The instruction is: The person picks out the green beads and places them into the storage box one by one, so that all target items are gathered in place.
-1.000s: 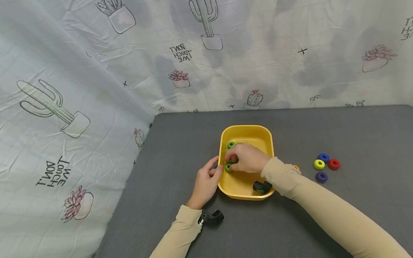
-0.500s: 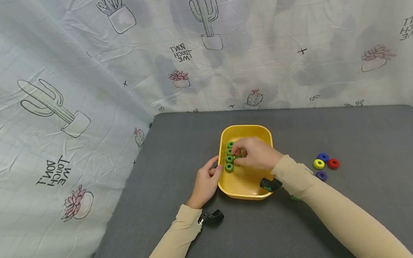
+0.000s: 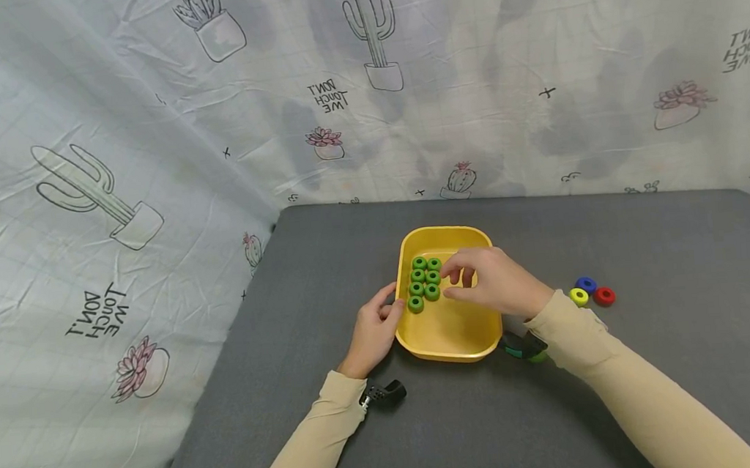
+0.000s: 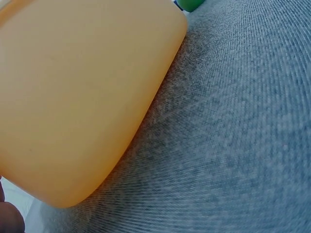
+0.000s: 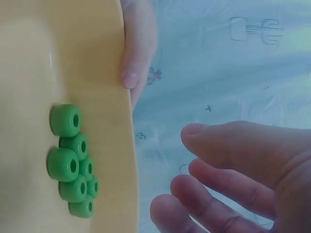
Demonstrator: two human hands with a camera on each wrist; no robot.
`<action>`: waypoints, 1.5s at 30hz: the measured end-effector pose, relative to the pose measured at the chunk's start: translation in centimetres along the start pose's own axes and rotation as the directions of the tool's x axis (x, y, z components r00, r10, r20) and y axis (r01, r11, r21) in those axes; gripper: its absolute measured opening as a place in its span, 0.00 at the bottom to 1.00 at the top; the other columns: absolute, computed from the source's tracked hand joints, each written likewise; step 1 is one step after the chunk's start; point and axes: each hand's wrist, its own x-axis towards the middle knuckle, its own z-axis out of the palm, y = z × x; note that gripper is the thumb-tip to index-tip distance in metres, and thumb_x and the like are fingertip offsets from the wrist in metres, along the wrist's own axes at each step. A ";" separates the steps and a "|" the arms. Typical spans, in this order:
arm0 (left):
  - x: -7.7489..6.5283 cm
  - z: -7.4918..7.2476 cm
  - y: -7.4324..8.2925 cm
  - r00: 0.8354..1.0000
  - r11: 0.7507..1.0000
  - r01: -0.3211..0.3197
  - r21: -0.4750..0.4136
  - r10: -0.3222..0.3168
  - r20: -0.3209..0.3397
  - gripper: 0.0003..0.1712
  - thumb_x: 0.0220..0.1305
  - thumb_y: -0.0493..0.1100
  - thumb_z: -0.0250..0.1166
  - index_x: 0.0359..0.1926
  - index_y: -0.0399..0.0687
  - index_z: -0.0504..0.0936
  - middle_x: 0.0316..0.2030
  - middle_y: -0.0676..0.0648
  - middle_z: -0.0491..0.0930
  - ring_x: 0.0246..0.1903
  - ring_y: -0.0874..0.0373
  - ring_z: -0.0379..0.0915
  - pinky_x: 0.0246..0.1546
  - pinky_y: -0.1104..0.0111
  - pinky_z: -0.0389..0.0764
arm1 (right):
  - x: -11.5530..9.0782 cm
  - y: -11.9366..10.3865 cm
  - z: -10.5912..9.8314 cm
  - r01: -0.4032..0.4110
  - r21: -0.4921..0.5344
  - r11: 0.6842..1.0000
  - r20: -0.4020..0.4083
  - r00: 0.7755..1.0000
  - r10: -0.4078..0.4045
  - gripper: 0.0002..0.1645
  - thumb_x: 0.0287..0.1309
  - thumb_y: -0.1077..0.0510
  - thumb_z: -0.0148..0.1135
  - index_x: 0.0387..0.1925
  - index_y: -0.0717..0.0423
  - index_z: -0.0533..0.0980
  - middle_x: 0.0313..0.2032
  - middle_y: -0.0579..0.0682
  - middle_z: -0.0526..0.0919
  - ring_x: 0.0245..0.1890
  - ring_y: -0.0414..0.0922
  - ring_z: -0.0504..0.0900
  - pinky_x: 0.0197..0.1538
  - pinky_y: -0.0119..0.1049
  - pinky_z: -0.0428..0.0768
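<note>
In the head view, my left hand (image 3: 374, 335) rests against the left side of a yellow plastic tray (image 3: 449, 335), thumb and fingertips touching its rim. Several green beads (image 3: 432, 292) with round holes form two columns along the tray's left side. My right hand (image 3: 494, 280) hovers over the tray's right half, fingers loosely bent, beside the beads but apart from them. In the right wrist view, nothing lies between the right thumb (image 5: 228, 143) and fingers. The left wrist view shows mostly the tray's outer wall (image 4: 82, 97).
Right of the tray on the grey table (image 3: 324, 260) lie a blue bead (image 3: 586, 286), a yellow bead (image 3: 578, 296) and a red bead (image 3: 605, 297). A green bead (image 3: 539, 358) shows partly behind the right wrist camera (image 3: 521, 344). Printed cloth (image 3: 471, 109) hangs behind.
My right hand has drawn back rightward from the green beads, uncovering both columns, and its fingers have parted. The right sleeve now hides the purple bead. My left hand has stayed put.
</note>
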 end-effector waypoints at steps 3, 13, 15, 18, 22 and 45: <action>0.0 0.0 0.0 1.000 1.000 -0.006 -0.004 0.006 0.002 0.25 0.78 0.34 0.58 0.70 0.27 0.72 0.38 0.28 0.88 0.34 0.33 0.84 0.32 0.77 0.73 | -1.0 -0.1 -0.4 0.001 -0.015 1.000 -0.017 1.000 -0.001 0.13 0.58 0.58 0.77 0.45 0.52 0.86 0.34 0.42 0.85 0.34 0.41 0.80 0.36 0.35 0.79; 0.1 -0.1 0.1 1.000 1.000 0.006 -0.004 -0.006 0.015 0.25 0.78 0.36 0.57 0.71 0.29 0.71 0.40 0.28 0.88 0.37 0.33 0.85 0.34 0.77 0.75 | -4.9 0.4 -1.6 0.006 -0.071 0.997 -0.080 0.997 -0.012 0.12 0.57 0.59 0.78 0.43 0.50 0.86 0.33 0.39 0.85 0.33 0.37 0.79 0.35 0.35 0.81; 0.1 -0.1 0.1 1.000 1.000 0.007 -0.004 -0.007 0.018 0.25 0.78 0.36 0.57 0.71 0.29 0.71 0.41 0.28 0.88 0.38 0.33 0.86 0.34 0.77 0.76 | -5.8 0.5 -1.8 0.001 -0.076 0.997 -0.090 0.996 -0.007 0.11 0.58 0.59 0.78 0.43 0.49 0.86 0.34 0.38 0.84 0.33 0.35 0.78 0.35 0.35 0.81; 0.1 -0.1 0.0 1.000 1.000 0.009 -0.001 -0.009 0.019 0.26 0.79 0.36 0.57 0.71 0.29 0.71 0.41 0.28 0.88 0.38 0.34 0.86 0.34 0.77 0.76 | -7.0 0.7 -1.9 -0.019 -0.068 0.997 -0.090 0.996 0.013 0.11 0.58 0.58 0.78 0.43 0.48 0.86 0.34 0.36 0.84 0.32 0.33 0.78 0.35 0.34 0.81; 0.1 0.0 -0.1 1.000 1.000 0.018 0.004 -0.018 0.014 0.26 0.79 0.37 0.57 0.71 0.30 0.71 0.42 0.29 0.88 0.39 0.35 0.86 0.35 0.77 0.76 | -8.4 1.0 -1.9 -0.024 -0.067 0.997 -0.099 0.995 0.018 0.12 0.57 0.58 0.79 0.43 0.47 0.86 0.35 0.34 0.83 0.32 0.31 0.77 0.34 0.32 0.80; 0.9 0.1 -4.1 0.999 1.000 0.009 0.030 -0.010 0.041 0.28 0.80 0.45 0.58 0.74 0.40 0.71 0.39 0.39 0.91 0.33 0.53 0.86 0.33 0.73 0.78 | -13.9 4.3 0.0 -0.112 -0.151 0.982 -0.032 0.994 0.109 0.21 0.53 0.56 0.81 0.49 0.51 0.85 0.45 0.44 0.85 0.28 0.26 0.71 0.29 0.29 0.73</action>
